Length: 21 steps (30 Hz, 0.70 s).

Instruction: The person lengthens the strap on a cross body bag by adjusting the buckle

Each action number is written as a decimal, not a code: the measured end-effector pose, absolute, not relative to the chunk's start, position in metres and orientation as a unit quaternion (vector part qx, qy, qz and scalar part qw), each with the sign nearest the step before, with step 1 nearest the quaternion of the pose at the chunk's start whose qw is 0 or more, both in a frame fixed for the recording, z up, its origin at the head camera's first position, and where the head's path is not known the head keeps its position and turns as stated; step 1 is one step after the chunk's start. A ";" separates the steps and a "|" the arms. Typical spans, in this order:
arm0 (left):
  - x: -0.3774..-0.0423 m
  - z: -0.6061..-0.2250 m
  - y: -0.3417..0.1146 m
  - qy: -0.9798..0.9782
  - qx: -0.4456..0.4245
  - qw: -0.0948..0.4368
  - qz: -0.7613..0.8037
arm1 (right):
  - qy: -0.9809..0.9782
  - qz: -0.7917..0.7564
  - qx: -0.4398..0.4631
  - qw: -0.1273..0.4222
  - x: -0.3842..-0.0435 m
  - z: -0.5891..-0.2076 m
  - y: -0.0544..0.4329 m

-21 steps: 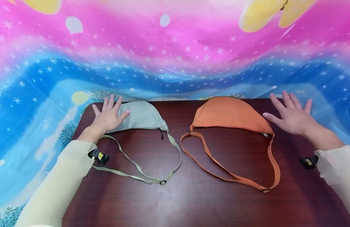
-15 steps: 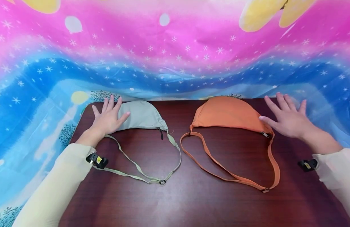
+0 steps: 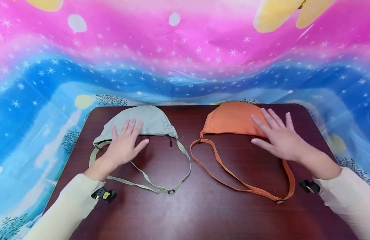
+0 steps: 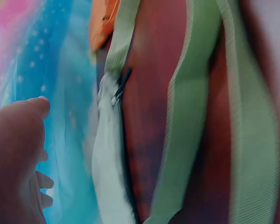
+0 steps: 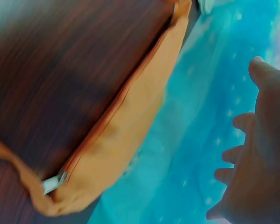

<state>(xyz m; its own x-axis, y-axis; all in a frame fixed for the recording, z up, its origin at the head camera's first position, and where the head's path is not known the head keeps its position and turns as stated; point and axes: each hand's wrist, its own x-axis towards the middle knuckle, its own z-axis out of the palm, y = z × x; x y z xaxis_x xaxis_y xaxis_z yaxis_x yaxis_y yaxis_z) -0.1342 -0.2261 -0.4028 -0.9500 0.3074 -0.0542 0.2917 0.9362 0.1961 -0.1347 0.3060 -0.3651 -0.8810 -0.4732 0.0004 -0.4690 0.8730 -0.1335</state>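
Note:
A pale grey-green crescent bag (image 3: 152, 120) lies at the back left of the table, its zipper edge towards me and its strap (image 3: 185, 166) looped in front. My left hand (image 3: 125, 143) is spread over its front edge, fingers straight, holding nothing. To the right lies a similar orange bag (image 3: 229, 116) with an orange strap (image 3: 232, 175). Over that bag's right end my right hand (image 3: 282, 138) is spread, covering its zipper pull in the head view. In the right wrist view the metal zipper pull (image 5: 51, 183) shows, and the hand is apart from the bag.
Both bags lie on a dark reddish-brown table (image 3: 185, 220) with rounded far corners. Behind and beside it hangs a pink and blue cloth (image 3: 185, 60) with snowflakes. A black wrist device (image 3: 104, 194) sits at the left sleeve, another (image 3: 310, 186) at the right.
My left hand has moved right and nearer to me, from the bag's left end to its front edge. My right hand has moved left over the orange bag. Both bags have stayed put.

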 end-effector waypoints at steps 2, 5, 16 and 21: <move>-0.124 -0.407 -0.223 0.981 0.166 0.041 0.088 | 0.963 -0.064 -0.263 0.010 -0.130 -0.367 0.296; -0.110 -0.413 -0.220 0.979 0.182 0.038 0.083 | 0.955 -0.069 -0.290 0.007 -0.124 -0.371 0.280; -0.075 -0.422 -0.212 0.956 0.251 0.067 0.137 | 0.923 -0.101 -0.369 0.032 -0.104 -0.389 0.220; -0.064 -0.425 -0.212 0.943 0.278 0.091 0.162 | 0.904 -0.101 -0.412 0.040 -0.098 -0.396 0.197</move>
